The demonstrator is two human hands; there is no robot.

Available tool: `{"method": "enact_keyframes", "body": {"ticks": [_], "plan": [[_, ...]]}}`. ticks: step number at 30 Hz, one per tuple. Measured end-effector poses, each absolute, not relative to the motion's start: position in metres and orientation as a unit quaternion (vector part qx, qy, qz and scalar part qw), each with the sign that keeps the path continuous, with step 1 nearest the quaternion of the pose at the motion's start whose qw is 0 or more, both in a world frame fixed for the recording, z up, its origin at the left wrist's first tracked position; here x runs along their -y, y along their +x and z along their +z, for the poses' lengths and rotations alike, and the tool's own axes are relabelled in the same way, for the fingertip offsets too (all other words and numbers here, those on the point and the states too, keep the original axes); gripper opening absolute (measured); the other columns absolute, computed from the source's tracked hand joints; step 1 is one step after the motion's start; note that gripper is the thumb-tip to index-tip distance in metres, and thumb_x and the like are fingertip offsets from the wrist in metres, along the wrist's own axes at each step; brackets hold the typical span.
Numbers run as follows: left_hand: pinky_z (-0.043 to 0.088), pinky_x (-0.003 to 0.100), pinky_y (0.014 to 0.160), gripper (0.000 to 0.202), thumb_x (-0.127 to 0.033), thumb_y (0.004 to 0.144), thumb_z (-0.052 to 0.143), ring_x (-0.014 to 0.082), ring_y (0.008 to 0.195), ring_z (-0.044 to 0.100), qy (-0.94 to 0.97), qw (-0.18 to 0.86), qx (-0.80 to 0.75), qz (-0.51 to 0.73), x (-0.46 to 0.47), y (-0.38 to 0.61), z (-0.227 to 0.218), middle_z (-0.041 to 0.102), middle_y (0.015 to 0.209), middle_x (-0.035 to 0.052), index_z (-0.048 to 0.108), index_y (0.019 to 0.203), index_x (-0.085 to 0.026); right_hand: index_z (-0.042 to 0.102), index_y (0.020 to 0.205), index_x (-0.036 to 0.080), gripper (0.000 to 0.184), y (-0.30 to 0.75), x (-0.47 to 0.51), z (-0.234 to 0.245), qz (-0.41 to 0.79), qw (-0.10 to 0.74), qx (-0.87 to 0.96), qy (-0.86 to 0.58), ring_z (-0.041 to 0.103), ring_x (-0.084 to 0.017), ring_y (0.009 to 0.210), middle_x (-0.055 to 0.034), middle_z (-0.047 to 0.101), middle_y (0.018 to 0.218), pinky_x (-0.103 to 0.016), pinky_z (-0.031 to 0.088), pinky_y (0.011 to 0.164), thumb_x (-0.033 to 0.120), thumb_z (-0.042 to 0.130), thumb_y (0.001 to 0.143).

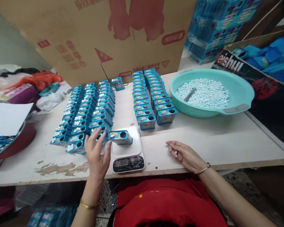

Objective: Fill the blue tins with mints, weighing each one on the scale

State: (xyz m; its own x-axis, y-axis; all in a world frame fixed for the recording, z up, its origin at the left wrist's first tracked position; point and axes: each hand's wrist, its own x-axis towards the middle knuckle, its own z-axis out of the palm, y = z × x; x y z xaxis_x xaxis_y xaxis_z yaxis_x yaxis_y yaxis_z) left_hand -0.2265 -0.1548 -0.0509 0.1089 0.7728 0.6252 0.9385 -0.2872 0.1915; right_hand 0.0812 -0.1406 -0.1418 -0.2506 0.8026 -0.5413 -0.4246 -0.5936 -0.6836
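A small digital kitchen scale [126,153] stands at the front of the table. On its pan sits a blue candy box [120,137] with a round opening on top, and a white candy lies beside that opening. My left hand [97,151] is just left of this box, fingers spread and holding nothing. Curled over the table to the right of the scale, my right hand [184,154] keeps a small pale candy [176,152] among its fingers; whether more are inside is hidden. Rows of blue boxes [79,121] with white candies on top fill the left side.
More rows of boxes [146,121] stand behind the scale, with visible openings. A turquoise basin [241,85] of pale candies [205,94] holds a grey scoop-like tool [190,94]. A large cardboard box [61,37] blocks the back. At left is a red bowl [26,138].
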Motion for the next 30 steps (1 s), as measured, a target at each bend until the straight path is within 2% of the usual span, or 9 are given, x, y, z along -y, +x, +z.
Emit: {"method": "enact_keyframes", "body": {"ticks": [6, 9, 11, 13, 16, 20, 24, 27, 30], "plan": [[0.017, 0.053, 0.112, 0.030, -0.028, 0.089, 0.051, 0.0258, 0.134, 0.035, -0.783, 0.130, 0.566, -0.224, 0.151, -0.218, -0.055, 0.047, 0.138, 0.0097, 0.055, 0.118, -0.025, 0.066, 0.091, 0.016, 0.031, 0.082, 0.138, -0.144, 0.775, 0.395, 0.204, -0.449, 0.040, -0.005, 0.053, 0.0006, 0.055, 0.070, -0.017, 0.029, 0.043, 0.034, 0.075, 0.068], [0.015, 0.054, 0.111, 0.042, -0.037, 0.087, 0.053, 0.0283, 0.133, 0.035, -0.791, 0.132, 0.566, -0.191, 0.142, -0.215, -0.050, 0.046, 0.138, 0.0112, 0.048, 0.126, -0.023, 0.065, 0.093, 0.015, 0.032, 0.082, 0.138, -0.144, 0.775, 0.396, 0.214, -0.443, 0.039, -0.004, 0.051, 0.0011, 0.055, 0.070, -0.018, 0.027, 0.042, 0.035, 0.073, 0.069], [0.025, 0.052, 0.107, 0.050, -0.042, 0.085, 0.055, 0.0293, 0.123, 0.045, -0.803, 0.113, 0.563, -0.158, 0.135, -0.219, -0.043, 0.053, 0.129, 0.0129, 0.045, 0.128, -0.021, 0.064, 0.093, 0.015, 0.034, 0.081, 0.137, -0.143, 0.773, 0.403, 0.218, -0.439, 0.039, -0.004, 0.050, 0.0014, 0.055, 0.069, -0.018, 0.023, 0.041, 0.037, 0.073, 0.069], [0.038, 0.044, 0.094, 0.043, -0.041, 0.085, 0.054, 0.0263, 0.106, 0.055, -0.831, 0.076, 0.536, -0.127, 0.126, -0.221, -0.034, 0.060, 0.112, 0.0109, 0.049, 0.122, -0.020, 0.063, 0.092, 0.014, 0.035, 0.079, 0.136, -0.141, 0.771, 0.411, 0.222, -0.433, 0.039, -0.003, 0.048, 0.0017, 0.055, 0.069, -0.018, 0.019, 0.040, 0.039, 0.072, 0.069], [0.042, 0.035, 0.078, 0.032, -0.036, 0.085, 0.054, 0.0220, 0.091, 0.056, -0.871, 0.042, 0.470, -0.137, 0.105, -0.202, -0.021, 0.062, 0.100, 0.0076, 0.053, 0.113, -0.021, 0.061, 0.090, 0.013, 0.038, 0.076, 0.131, -0.139, 0.773, 0.409, 0.229, -0.428, 0.037, -0.002, 0.044, 0.0023, 0.056, 0.066, -0.019, 0.014, 0.040, 0.041, 0.072, 0.068], [0.038, 0.036, 0.083, 0.033, -0.034, 0.086, 0.054, 0.0212, 0.096, 0.054, -0.901, 0.028, 0.392, -0.185, 0.071, -0.129, -0.020, 0.061, 0.105, 0.0074, 0.049, 0.116, -0.021, 0.059, 0.086, 0.012, 0.039, 0.073, 0.126, -0.137, 0.771, 0.401, 0.237, -0.434, 0.035, -0.002, 0.039, 0.0032, 0.055, 0.061, -0.019, 0.012, 0.039, 0.044, 0.071, 0.066], [0.036, 0.039, 0.079, 0.030, -0.035, 0.084, 0.057, 0.0238, 0.093, 0.053, -0.913, 0.021, 0.385, -0.133, 0.043, -0.061, -0.044, 0.061, 0.101, 0.0086, 0.053, 0.109, -0.019, 0.058, 0.082, 0.012, 0.040, 0.072, 0.128, -0.133, 0.762, 0.413, 0.242, -0.436, 0.034, -0.001, 0.038, 0.0033, 0.053, 0.060, -0.020, 0.011, 0.038, 0.048, 0.067, 0.069], [0.035, 0.039, 0.076, 0.031, -0.035, 0.082, 0.058, 0.0249, 0.093, 0.053, -0.916, 0.023, 0.388, -0.099, 0.031, -0.047, -0.057, 0.060, 0.100, 0.0093, 0.055, 0.109, -0.018, 0.058, 0.081, 0.011, 0.043, 0.072, 0.131, -0.130, 0.763, 0.418, 0.233, -0.434, 0.034, -0.001, 0.039, 0.0024, 0.054, 0.063, -0.020, 0.011, 0.039, 0.052, 0.066, 0.070], [0.035, 0.039, 0.086, 0.045, -0.043, 0.082, 0.059, 0.0240, 0.103, 0.051, -0.920, 0.015, 0.363, -0.149, 0.004, -0.066, -0.055, 0.058, 0.110, 0.0098, 0.050, 0.120, -0.020, 0.058, 0.082, 0.012, 0.046, 0.071, 0.133, -0.129, 0.770, 0.408, 0.227, -0.435, 0.032, 0.000, 0.038, 0.0033, 0.052, 0.063, -0.020, 0.009, 0.039, 0.055, 0.067, 0.068]]}}
